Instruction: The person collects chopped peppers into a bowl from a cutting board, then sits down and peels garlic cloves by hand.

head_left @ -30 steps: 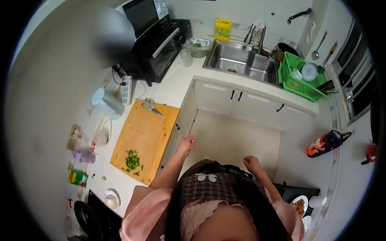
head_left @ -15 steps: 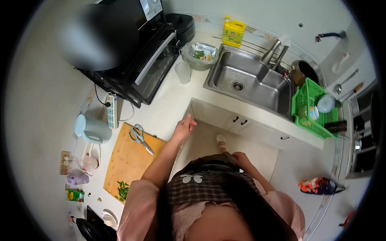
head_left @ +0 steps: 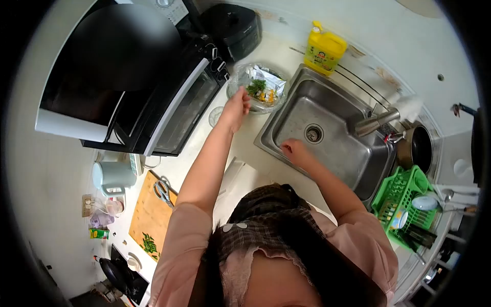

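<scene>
The left hand (head_left: 236, 109) is at the lined bowl (head_left: 262, 107) on the bench (head_left: 243, 140), beside the sink (head_left: 335, 158). Well apart from it, the right hand (head_left: 297, 151) is over the sink's near edge. Both hands' fingers are curled; I cannot tell whether either grips anything.

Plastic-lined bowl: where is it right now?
Head view, upper middle: the plastic-lined bowl sits on the counter between the black oven and the sink, with the left hand at its lower-left edge in the picture.
</scene>
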A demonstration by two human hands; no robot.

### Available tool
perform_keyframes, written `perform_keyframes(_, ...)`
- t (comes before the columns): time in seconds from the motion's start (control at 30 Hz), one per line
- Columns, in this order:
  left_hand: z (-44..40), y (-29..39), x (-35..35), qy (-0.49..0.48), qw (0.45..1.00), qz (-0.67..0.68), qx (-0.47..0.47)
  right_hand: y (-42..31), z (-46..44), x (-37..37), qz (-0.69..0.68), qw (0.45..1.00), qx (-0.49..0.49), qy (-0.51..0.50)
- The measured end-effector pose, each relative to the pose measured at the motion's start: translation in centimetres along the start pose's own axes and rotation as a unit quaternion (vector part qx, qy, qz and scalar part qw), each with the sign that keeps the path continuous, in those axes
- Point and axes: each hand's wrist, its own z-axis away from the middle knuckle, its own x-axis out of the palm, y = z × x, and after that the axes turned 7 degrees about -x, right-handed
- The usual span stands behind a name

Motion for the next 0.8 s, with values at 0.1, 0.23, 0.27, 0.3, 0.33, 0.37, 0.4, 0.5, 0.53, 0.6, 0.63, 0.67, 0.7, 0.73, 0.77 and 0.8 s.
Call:
perform_keyframes(0.1, -4.2, 0.7, 1.1, -0.017, 0.999, 0.036, 0.000, 0.2, -1.8, -1.1, -0.032, 0.999, 0.026, 0.029)
perform_keyframes(0.23, -8.4, 1.1, 0.2, -0.029, 0.998, 0.049, -0.035, 2.6, -1.8, 0.0, -0.065, 0.997, 0.037, -0.012)
perform_keyframes(0.27, -8.5, 1.2, 0.7, -0.026, 0.998, 0.047, -0.038, 2.9, -1.6, 0.2, -0.084, 0.995, 0.047, -0.022)
perform_keyframes(0.3, -8.5, 1.3, 1.3, 0.016, 0.999, 0.047, -0.020, 3.1, -1.4, 0.3, -0.088, 0.995, 0.048, -0.023)
perform_keyframes(0.33, -8.4, 1.4, 1.7, 0.057, 0.997, 0.047, -0.001, 3.3, -1.1, 0.3, -0.111, 0.991, 0.070, -0.028)
perform_keyframes(0.37, -8.3, 1.4, 1.8, 0.060, 0.997, 0.047, -0.003, 3.4, -1.1, 0.2, -0.132, 0.986, 0.092, -0.033)
perform_keyframes(0.4, -8.1, 1.3, 1.8, 0.047, 0.997, -0.045, 0.036, 3.9, -1.3, 0.4, -0.134, 0.986, 0.092, -0.036)
perform_keyframes(0.5, -8.0, 0.9, 1.8, 0.040, 0.976, -0.192, 0.096, 5.0, -2.6, 0.6, -0.232, 0.959, 0.166, -0.005)
perform_keyframes(0.53, -8.0, 0.7, 1.9, 0.042, 0.961, -0.247, 0.120, 5.4, -3.7, 0.5, -0.272, 0.946, 0.176, 0.024)
perform_keyframes(0.6, -6.6, 0.5, 2.9, 0.055, 0.921, -0.333, 0.195, 5.0, -6.1, 0.1, -0.312, 0.931, 0.185, 0.047)
perform_keyframes(0.63, -6.1, 0.4, 3.3, 0.065, 0.867, -0.415, 0.268, 4.5, -7.4, -0.2, -0.382, 0.899, 0.194, 0.093)
perform_keyframes(0.67, -6.2, 0.5, 3.4, 0.135, 0.718, -0.532, 0.428, 3.8, -8.5, -0.4, -0.448, 0.860, 0.201, 0.136)
perform_keyframes(0.7, -6.2, 0.5, 3.6, 0.143, 0.718, -0.531, 0.427, 3.1, -9.4, -0.4, -0.448, 0.863, 0.198, 0.129)
perform_keyframes(0.73, -6.2, 0.6, 3.8, 0.131, 0.741, -0.572, 0.327, 2.4, -10.4, -0.4, -0.475, 0.838, 0.224, 0.147)
perform_keyframes(0.77, -5.6, 1.0, 4.2, 0.119, 0.756, -0.604, 0.222, 1.9, -11.3, -0.2, -0.501, 0.812, 0.249, 0.164)
perform_keyframes(0.8, -5.4, 1.1, 4.2, 0.074, 0.758, -0.618, 0.197, 1.8, -11.9, 0.2, -0.528, 0.787, 0.263, 0.180)
